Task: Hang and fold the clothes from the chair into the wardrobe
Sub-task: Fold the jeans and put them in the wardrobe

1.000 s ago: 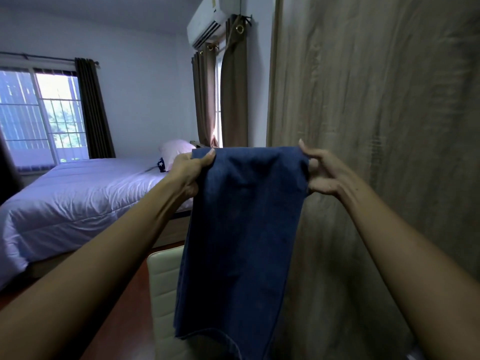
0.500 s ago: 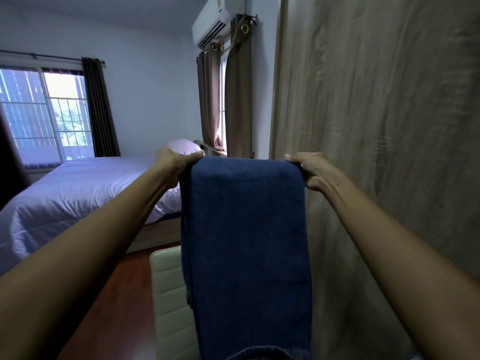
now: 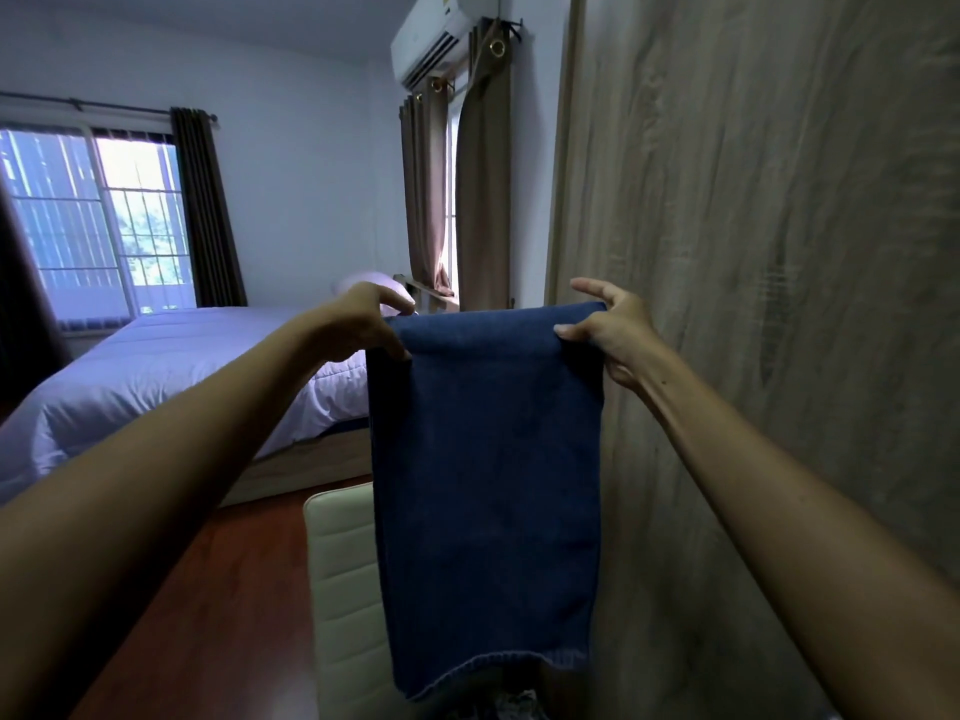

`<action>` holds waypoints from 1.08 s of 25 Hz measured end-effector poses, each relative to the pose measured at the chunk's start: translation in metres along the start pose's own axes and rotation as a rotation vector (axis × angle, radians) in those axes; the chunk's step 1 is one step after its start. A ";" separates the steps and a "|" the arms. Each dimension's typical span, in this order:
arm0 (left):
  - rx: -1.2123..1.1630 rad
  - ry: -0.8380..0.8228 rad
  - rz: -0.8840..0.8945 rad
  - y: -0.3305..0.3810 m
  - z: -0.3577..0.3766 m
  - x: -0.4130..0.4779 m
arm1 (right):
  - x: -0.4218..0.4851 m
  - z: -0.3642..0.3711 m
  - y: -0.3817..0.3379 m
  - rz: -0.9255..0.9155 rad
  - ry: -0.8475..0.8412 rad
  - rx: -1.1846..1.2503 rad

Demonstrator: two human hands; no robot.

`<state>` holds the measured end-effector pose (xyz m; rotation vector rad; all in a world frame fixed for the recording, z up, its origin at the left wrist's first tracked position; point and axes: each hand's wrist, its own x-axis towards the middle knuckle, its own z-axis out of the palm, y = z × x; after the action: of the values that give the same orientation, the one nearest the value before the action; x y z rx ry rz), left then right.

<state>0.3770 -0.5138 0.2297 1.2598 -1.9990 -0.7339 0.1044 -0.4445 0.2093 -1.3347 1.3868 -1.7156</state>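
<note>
A dark blue denim garment (image 3: pixel 488 475), folded over, hangs straight down in front of me. My left hand (image 3: pixel 363 322) pinches its top left corner and my right hand (image 3: pixel 610 332) pinches its top right corner, so the top edge is stretched level. Below it stands the cream padded chair (image 3: pixel 343 579), partly hidden by the cloth. The wood-grain wardrobe (image 3: pixel 753 252) fills the right side; its door is closed.
A bed (image 3: pixel 156 376) with a pale quilt lies to the left. A barred window (image 3: pixel 98 226) with dark curtains is behind it. Brown curtains (image 3: pixel 467 189) and an air conditioner (image 3: pixel 441 33) are at the far wall. Red-brown wooden floor (image 3: pixel 218 589) runs beside the chair.
The garment has been folded shorter; its lower hem now shows near the bottom. Both hands have shifted their grip to the top corners, with some fingers spread.
</note>
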 end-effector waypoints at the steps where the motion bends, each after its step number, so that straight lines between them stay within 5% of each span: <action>1: -0.002 0.042 0.022 0.002 0.003 -0.002 | 0.000 0.000 0.001 -0.010 0.004 -0.023; 5: 0.008 0.193 0.082 -0.001 0.001 0.000 | 0.002 0.000 0.006 -0.079 0.045 -0.112; 12: -0.628 0.151 -0.059 -0.007 0.009 0.004 | 0.004 -0.005 -0.001 -0.076 -0.080 -0.353; 17: -0.230 0.136 0.002 -0.015 0.011 0.003 | 0.007 0.000 0.001 -0.095 0.038 -0.507; 22: 0.504 0.307 0.096 -0.009 0.023 0.005 | 0.006 0.008 0.007 -0.201 0.036 -0.608; 27: 0.635 0.325 0.140 -0.005 0.023 -0.004 | 0.001 0.003 0.002 -0.116 -0.072 -0.585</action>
<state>0.3632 -0.5096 0.2105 1.4452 -2.0770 0.1967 0.1066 -0.4469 0.2079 -1.7915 1.8862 -1.3561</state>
